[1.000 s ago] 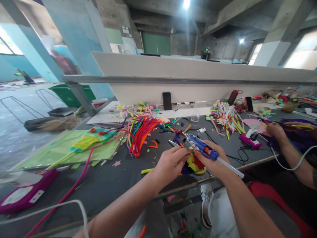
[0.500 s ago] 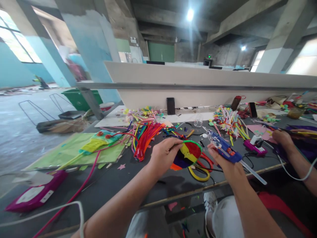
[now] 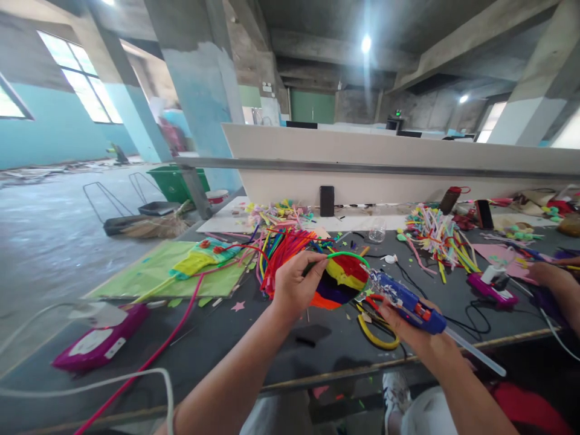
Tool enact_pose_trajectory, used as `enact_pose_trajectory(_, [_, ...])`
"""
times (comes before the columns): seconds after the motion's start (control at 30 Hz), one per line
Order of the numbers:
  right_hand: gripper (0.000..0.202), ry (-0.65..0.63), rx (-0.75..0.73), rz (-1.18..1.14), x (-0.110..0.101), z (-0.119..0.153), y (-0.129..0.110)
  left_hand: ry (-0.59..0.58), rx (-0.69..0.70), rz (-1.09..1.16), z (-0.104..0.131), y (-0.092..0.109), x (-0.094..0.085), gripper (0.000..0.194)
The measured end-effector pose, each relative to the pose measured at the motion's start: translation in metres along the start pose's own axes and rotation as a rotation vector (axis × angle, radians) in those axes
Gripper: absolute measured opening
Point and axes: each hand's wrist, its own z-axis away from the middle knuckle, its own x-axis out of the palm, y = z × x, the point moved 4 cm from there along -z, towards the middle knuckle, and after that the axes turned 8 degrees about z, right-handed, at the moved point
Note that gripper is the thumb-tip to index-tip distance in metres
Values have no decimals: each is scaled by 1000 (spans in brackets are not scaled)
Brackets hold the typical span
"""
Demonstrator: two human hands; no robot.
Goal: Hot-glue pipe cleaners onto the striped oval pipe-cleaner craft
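Note:
Between thumb and fingers, my left hand pinches the edge of a round multicoloured craft piece, with red, yellow and dark purple areas, a green rim on top and orange at the bottom. My right hand is wrapped round a blue hot glue gun with a clear glue stick poking out of its back. The gun's nozzle is at the right edge of the round piece; whether they touch I cannot tell. Scissors with yellow and red handles lie on the table below, partly hidden.
Bundles of pipe cleaners and a pastel pile lie behind my hands. A green sheet and a purple power strip are at left. Another purple strip sits at right, near a co-worker's hand. A phone leans at the back.
The glue gun has come leftward and lower relative to the round piece, its nozzle now at the piece's right edge. My left hand keeps its pinch. The whole view has shifted slightly left.

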Motion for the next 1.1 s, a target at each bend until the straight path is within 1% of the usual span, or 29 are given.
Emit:
enact_pose_trajectory(0.1, [18,17,-53,8,1,0,-2,29,15,25,1,0,-3,10])
enact_pose_trajectory(0.2, [15,3,-88,92,1,-1,-2,33,18,38,2,2,-3,9])
enact_pose_trajectory(0.33, [22,92,-85,244,-3,0,-1,36,12,46,3,6,-3,9])
enact_pose_trajectory(0.47, [25,104,-64,244,-2,3,-7,52,-21,63,1,6,-4,10])
enact_pose_trajectory(0.6, [28,145,-71,236,-1,7,-17,51,-7,70,1,7,-4,10])
enact_pose_trajectory(0.77, [30,125,-88,229,0,9,-18,28,46,39,4,13,-1,9])
enact_pose_trajectory(0.93, [29,150,-137,274,-2,9,-18,18,109,17,5,22,2,5])
enact_pose_trajectory(1.1, [27,105,-259,292,-5,9,-19,19,139,23,5,26,3,5])
